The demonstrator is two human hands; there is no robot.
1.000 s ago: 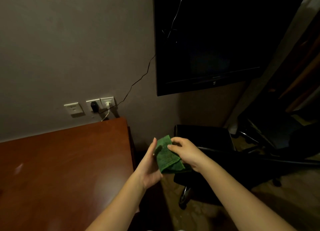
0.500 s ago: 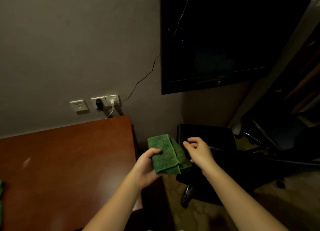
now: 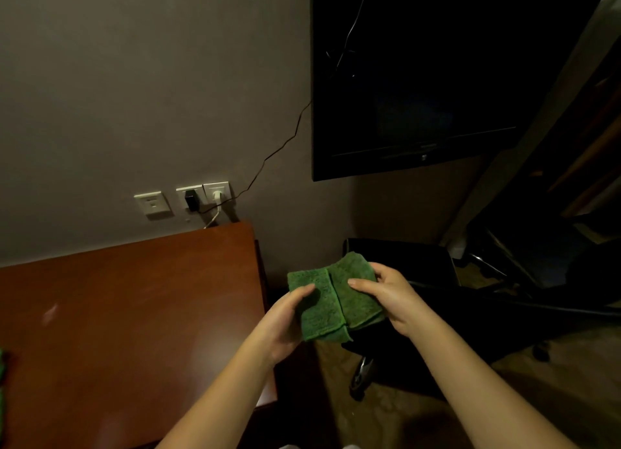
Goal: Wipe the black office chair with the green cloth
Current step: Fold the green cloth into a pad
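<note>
Holding green cloth (image 3: 331, 297) between left hand (image 3: 285, 317) and right hand (image 3: 391, 297).

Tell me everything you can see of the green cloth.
The green cloth looks like soft, napped terry, folded into layers with hemmed edges; a fold line runs down its middle. It is held up, its broad face toward the camera. The left hand grips its left half, thumb on top; the right hand grips the right half likewise. It sits between the wooden desk and the black office chair; only the hands plainly touch it.
</note>
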